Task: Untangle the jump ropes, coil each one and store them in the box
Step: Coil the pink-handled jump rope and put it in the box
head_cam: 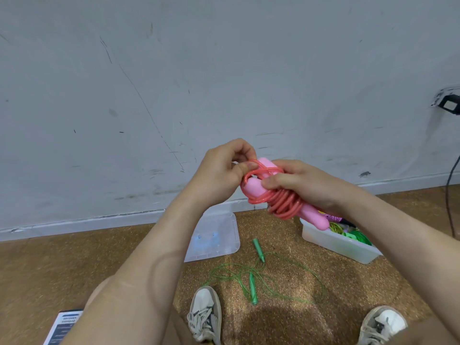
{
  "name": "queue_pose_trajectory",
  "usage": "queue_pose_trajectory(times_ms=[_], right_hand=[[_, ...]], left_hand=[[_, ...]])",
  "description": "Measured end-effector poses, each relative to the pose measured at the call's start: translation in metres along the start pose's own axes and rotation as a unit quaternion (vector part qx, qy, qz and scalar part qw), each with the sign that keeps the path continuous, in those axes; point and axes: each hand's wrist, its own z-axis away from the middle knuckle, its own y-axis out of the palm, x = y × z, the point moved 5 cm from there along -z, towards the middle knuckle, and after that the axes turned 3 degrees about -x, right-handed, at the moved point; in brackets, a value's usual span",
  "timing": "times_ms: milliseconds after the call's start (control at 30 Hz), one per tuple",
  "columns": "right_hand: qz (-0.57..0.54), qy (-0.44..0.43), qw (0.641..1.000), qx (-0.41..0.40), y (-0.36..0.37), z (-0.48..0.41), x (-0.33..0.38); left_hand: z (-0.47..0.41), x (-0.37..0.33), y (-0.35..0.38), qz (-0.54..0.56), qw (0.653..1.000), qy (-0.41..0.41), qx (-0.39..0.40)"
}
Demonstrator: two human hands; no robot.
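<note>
tucking the last loop on the pink rope

my right hand (306, 183) is wrapped around the pink jump rope (281, 204), fingers curled over the coils and thumb laid across the two pink handles (252, 186), so the bundle can't spring apart. my left hand (221, 170) pinches one loose loop between thumb and forefinger at the top end of the bundle. i judge i'm tucking that loop to lock the coil, which is why i hold it up in front of me, clear of everything else, where i can see the crossing. the box (341, 246) sits on the floor (74, 270) just below my right wrist, open, with coiled green and yellow ropes in it, close enough to drop this one straight in. its lid (216, 235) lies flat nearby, out of the way. the green jump rope (253, 290) lies loose and uncoiled on the floor between my shoes (205, 314), both handles showing. by my reckoning that one comes next.
</note>
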Motion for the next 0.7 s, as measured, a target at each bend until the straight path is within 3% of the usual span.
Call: queue_pose_trajectory(times_ms=[200,333,433,600,700], right_hand=[[0.061,-0.010,0.998,0.024,-0.003,0.004,-0.003],[0.058,-0.019,0.998,-0.006,0.000,0.005,-0.004],[0.037,-0.030,0.998,-0.037,-0.001,0.002,-0.001],[-0.085,-0.025,0.996,0.013,0.001,0.003,0.006],[-0.195,-0.009,0.979,0.064,0.005,0.008,0.011]], left_hand=[[0.001,0.001,0.000,0.072,0.996,-0.031,0.039],[0.001,0.001,0.000,0.070,0.997,-0.029,0.028],[-0.001,0.007,-0.003,0.130,0.989,-0.061,0.019],[0.000,0.018,0.000,0.303,0.942,-0.129,0.061],[0.002,0.019,0.012,0.431,0.885,-0.172,0.043]])
